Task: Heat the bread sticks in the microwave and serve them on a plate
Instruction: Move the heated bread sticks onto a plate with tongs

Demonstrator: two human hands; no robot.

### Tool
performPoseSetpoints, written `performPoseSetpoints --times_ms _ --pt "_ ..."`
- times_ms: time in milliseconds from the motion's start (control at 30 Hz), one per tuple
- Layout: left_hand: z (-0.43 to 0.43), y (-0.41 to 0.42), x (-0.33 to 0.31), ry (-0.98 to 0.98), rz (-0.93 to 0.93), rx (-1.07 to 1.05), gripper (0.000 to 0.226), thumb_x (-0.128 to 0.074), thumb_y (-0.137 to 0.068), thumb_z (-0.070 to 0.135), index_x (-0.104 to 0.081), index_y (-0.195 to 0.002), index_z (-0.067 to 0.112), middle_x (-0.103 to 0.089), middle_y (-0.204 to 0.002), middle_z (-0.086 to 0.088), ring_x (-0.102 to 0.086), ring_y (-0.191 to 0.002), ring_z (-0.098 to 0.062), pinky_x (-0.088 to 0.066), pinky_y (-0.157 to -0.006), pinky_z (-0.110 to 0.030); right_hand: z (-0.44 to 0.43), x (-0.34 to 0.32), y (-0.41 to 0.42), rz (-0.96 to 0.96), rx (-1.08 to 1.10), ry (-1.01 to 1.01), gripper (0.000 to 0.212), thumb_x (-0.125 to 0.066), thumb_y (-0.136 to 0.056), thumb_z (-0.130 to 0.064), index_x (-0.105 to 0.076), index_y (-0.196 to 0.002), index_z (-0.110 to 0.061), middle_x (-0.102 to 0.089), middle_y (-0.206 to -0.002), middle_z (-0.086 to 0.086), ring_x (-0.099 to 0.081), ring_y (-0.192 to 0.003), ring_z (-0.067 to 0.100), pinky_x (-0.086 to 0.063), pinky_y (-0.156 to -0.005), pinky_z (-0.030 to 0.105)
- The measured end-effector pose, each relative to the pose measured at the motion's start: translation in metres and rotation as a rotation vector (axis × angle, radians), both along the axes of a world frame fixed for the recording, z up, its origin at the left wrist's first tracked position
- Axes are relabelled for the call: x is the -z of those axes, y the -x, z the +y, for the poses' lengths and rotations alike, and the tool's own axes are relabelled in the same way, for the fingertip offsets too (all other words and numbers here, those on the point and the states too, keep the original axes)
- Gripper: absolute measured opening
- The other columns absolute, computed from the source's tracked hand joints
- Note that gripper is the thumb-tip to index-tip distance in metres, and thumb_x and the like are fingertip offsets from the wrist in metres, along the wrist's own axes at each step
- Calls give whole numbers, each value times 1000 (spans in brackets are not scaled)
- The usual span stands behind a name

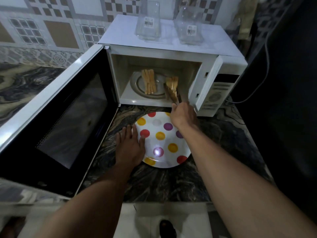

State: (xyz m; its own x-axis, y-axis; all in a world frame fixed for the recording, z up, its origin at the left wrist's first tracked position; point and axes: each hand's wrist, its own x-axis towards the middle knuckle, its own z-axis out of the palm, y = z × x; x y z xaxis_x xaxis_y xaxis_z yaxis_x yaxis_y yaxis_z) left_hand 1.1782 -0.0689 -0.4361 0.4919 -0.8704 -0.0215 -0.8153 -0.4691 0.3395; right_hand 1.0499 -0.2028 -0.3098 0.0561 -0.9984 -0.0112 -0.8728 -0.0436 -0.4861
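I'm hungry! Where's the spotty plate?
Head view, centre: the white round plate with coloured dots lies on the dark marbled counter before the open white microwave, left hand on its rim.

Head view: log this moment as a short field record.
microwave: door open, on the counter
turntable: one group of bread sticks lying on it
right hand: grips tongs that pinch a second group inside
plate: spotted, bare of bread, in front of microwave
left hand: flat on its left rim
on top: two glass jars

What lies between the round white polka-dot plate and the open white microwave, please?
In the head view, only a bare strip of dark marbled countertop; the right hand, holding tongs, reaches above it.
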Motion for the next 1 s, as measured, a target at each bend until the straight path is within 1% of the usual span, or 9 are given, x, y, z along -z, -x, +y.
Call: performPoseSetpoints --times_ms 67,133,233,367,500,633,767,1000 --pt "0 3 -4 -1 34 -12 70 -18 -105 51 -7 -160 8 -12 -167 -13 -5 -154 -29 1 -124 -45 16 0 10 -23 3 -13 42 -44 -102 -40 -54 -120 -4 -64 -117 17 -62 -105 37 -47 -74 37" --pt "4 6 -6 18 67 -32 73 -22 -105 52 -8 -159 5 -11 -167 -15 -5 -154 -30 1 -124 -46 32 1 20 -22 -6 -8 43 -44 -102 -40 -53 -121 -3 -63 -119 18 -62 -106 37 -46 -76 37" --pt "14 13 -6 23 74 -55 77 -24 -103 56 -7 -159 6 -10 -167 -16 -4 -154 -31 1 -123 -48 56 4 34 -17 -23 1 45 -43 -103 -38 -50 -126 1 -64 -120 18 -62 -107 37 -42 -72 34" --pt "21 24 -5 -3 20 -74 76 -21 -104 55 -4 -160 7 -8 -167 -15 -2 -154 -31 5 -122 -51 91 8 53 3 -69 -8 43 -44 -102 -36 -51 -126 -1 -62 -123 19 -60 -112 37 -43 -78 33" --pt "20 30 -4 -56 22 -100 77 -19 -103 56 -1 -160 7 -4 -167 -16 2 -154 -31 8 -122 -52 122 26 74 28 -103 -29 42 -44 -102 -41 -51 -121 -4 -62 -119 18 -61 -107 37 -37 -71 33" --pt "21 30 -6 -83 61 -88 80 -15 -102 60 5 -159 7 2 -167 -15 7 -154 -30 10 -122 -52 136 46 90 44 -107 -58 41 -44 -102 -42 -50 -117 -4 -63 -113 18 -62 -100 36 -39 -66 33" --pt "21 29 -8 -108 77 -96 82 -14 -101 62 5 -159 7 3 -168 -14 9 -154 -29 10 -122 -52 141 58 94 46 -108 -89 44 -43 -102 -44 -49 -120 -4 -61 -115 17 -61 -102 37 -41 -68 36" --pt "21 31 -8 -96 89 -100 82 -15 -101 62 5 -159 7 4 -168 -14 10 -154 -29 10 -122 -53 146 64 88 18 -133 -96 44 -41 -102 -45 -48 -121 -6 -61 -112 15 -63 -95 34 -51 -69 39"
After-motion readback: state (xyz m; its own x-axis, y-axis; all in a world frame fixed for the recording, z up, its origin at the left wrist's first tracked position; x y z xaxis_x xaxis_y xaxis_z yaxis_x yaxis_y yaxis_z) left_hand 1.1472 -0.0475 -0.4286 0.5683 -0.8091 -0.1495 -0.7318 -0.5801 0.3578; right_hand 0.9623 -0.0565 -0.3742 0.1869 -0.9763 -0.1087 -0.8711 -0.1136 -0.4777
